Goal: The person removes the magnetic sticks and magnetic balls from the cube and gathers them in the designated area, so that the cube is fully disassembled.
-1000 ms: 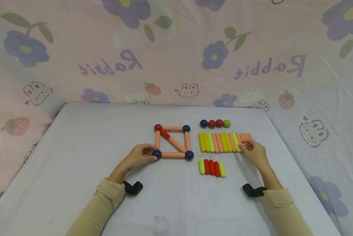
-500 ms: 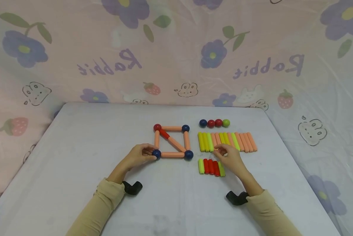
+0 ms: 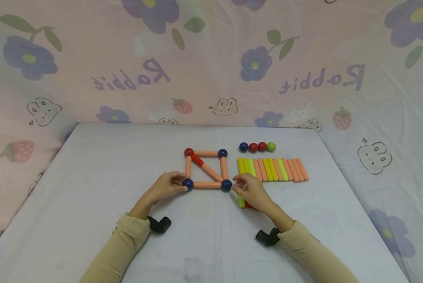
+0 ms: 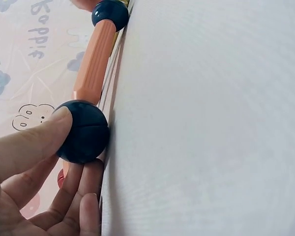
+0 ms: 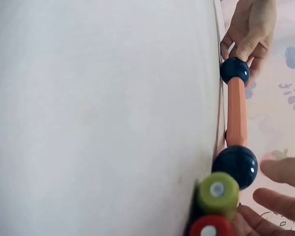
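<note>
A flat square of orange magnetic rods lies on the table, with a red ball (image 3: pixel 188 152) at its back left corner and blue balls at the others. A diagonal, made of a red rod (image 3: pixel 197 160) and an orange rod (image 3: pixel 212 173), crosses it. My left hand (image 3: pixel 168 187) pinches the front left blue ball (image 4: pixel 83 132) between thumb and fingers. Beside the front right blue ball (image 3: pixel 226 185) is my right hand (image 3: pixel 252 192), fingers parted and holding nothing. In the right wrist view a small gap shows between its fingers (image 5: pixel 280 204) and that ball (image 5: pixel 236 167).
Right of the square lies a row of yellow, green and orange rods (image 3: pixel 282 170). Behind it sit several loose balls (image 3: pixel 257 147). Short green and red rods (image 3: pixel 241 201) lie in front, mostly covered by my right hand. A patterned curtain (image 3: pixel 197 78) hangs behind the table.
My right hand has moved left, from the right part of the rod row to beside the front right blue ball. The left hand stays at its ball.
</note>
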Demonstrator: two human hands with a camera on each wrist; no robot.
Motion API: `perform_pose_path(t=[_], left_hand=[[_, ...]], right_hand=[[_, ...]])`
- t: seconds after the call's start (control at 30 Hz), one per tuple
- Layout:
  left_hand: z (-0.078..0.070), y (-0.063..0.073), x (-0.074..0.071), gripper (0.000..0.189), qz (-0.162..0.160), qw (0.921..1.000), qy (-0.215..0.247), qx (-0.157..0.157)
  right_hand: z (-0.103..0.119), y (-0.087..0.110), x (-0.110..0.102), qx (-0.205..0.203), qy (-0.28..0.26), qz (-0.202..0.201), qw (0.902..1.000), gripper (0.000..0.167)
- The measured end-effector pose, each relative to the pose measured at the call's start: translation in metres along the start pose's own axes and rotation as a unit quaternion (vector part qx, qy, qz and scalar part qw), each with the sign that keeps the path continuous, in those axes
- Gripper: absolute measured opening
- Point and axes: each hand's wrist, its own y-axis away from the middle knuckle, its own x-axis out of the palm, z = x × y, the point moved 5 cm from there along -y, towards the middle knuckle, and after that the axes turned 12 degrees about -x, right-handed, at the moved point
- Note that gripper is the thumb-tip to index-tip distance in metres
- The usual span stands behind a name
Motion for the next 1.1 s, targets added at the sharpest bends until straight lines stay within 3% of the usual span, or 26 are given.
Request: perform_pose_path(t=[0.13,0.37,0.67,1.1], left_hand=[[0.000,-0.001,0.000,0.035,-0.002,1.0000,-0.003,0.005],[0.000,-0.001,-0.001,0.035,-0.003,1.0000,-0.005,0.001],[-0.001,0.000,0.000,0.035,-0.001,1.0000,0.001,0.000],[-0.002,0.001,0.000,0.035,0.000,1.0000,-0.006,0.005]], right_hand=[[0.006,-0.005,0.006,-0.010,0.020,0.013,0.9997,0.033],[0.010,-0.014,0.014,0.010,0.039,0.055,0.9977,0.039],[0.012,-0.024,0.020,0.024,0.059,0.093,0.9936,0.036],[0.014,-0.032,0.023,0.026,0.071,0.088,0.9933,0.028]])
